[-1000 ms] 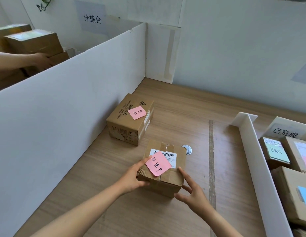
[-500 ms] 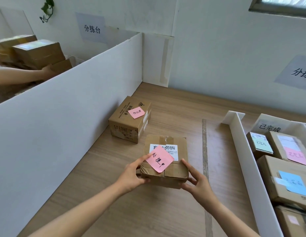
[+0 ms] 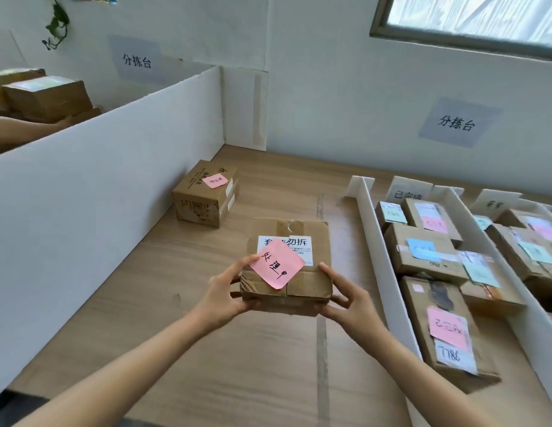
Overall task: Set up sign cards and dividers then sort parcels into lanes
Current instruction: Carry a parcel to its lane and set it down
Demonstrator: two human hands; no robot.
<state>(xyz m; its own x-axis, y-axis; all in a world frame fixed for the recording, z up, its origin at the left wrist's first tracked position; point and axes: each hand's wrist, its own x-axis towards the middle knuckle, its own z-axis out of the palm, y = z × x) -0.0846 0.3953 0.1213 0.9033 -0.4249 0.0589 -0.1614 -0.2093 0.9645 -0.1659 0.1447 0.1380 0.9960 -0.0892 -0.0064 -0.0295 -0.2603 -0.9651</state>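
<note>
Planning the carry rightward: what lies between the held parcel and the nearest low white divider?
Head view: only bare tabletop between the parcel and the divider; the right hand grips the parcel's near right corner.

Two hands in shot, both bare. There's the left hand [image 3: 225, 291], just left of the parcel [image 3: 308, 282], and the right hand [image 3: 348, 300], just right of it. Slim fingers on each, with creases showing at the knuckles. The nails are too small to make out. Both wrists are bare too, running straight on into the arms. The left forearm [image 3: 130, 365], below and left of the parcel, is uncovered right down to the bottom edge of the view. The right forearm [image 3: 422, 374], below and right of the parcel, is just the same, bare all the way to the edge.
</note>
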